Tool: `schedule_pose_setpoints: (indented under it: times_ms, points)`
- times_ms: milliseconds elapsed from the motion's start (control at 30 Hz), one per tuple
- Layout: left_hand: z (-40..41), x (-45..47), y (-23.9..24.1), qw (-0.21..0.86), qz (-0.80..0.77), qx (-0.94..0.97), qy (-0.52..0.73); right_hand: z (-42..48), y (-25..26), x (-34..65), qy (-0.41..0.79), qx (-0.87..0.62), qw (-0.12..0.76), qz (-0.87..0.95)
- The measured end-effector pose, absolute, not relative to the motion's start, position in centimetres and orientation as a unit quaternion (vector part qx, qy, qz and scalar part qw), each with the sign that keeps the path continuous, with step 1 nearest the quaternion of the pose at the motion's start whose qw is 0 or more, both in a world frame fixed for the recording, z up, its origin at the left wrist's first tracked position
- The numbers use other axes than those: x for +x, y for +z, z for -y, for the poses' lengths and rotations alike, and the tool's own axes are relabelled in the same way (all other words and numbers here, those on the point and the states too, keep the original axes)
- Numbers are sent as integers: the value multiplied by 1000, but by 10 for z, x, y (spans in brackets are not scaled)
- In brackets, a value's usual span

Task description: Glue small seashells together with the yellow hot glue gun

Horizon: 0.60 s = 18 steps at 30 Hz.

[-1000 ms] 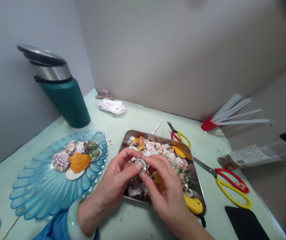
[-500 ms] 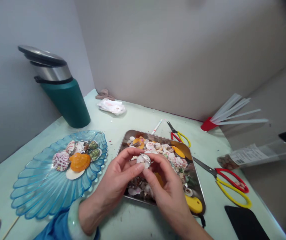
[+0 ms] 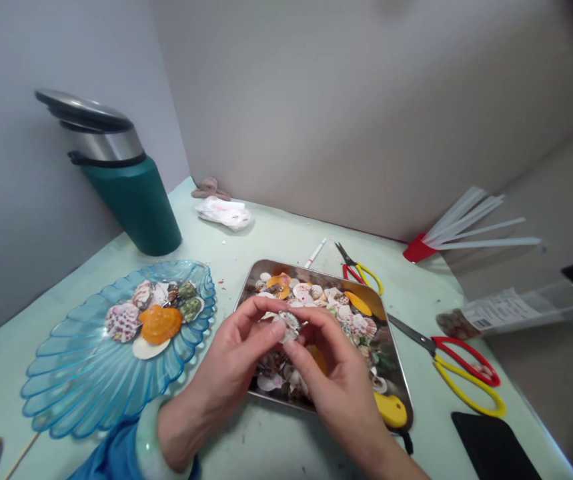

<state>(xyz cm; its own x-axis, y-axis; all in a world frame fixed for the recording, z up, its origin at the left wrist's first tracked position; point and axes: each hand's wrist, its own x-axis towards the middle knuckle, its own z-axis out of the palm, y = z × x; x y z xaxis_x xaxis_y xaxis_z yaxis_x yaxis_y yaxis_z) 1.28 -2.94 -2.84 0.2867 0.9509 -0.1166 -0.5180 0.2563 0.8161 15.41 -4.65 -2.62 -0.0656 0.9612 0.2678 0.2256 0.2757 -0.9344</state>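
Between the fingertips of both hands is a small whitish seashell (image 3: 289, 327), partly covered by my thumbs and fingers. My left hand (image 3: 239, 347) is closed on its left side; my right hand (image 3: 333, 360) pinches it from the right. Both hands hover over a metal tray (image 3: 400, 373) full of mixed seashells (image 3: 311, 293), and they hide its middle. To the left lies a blue shell-shaped glass plate (image 3: 81, 363). On it sit several shells, among them an orange scallop shell (image 3: 161, 325) and a speckled purple-white one (image 3: 122, 323).
A green bottle (image 3: 139, 207) stands at the back left. Scissors with red and yellow handles (image 3: 466, 370), smaller scissors (image 3: 359, 270) and a black flat object (image 3: 489, 447) lie right of the tray. Glue sticks fill a red cup (image 3: 419, 248). A yellow-handled tool (image 3: 390, 408) rests in the tray's corner.
The shell has been turned slightly between my fingertips, so a different side of it shows. Both hands stay nearly in place over the tray.
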Motion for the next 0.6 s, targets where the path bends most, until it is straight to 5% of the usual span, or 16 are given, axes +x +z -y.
schedule_pose_setpoints:
  times_ms: [600]
  points:
    - [28, 13, -29, 709, -328, 343, 521, 48, -28, 153, 332, -460, 494, 659]
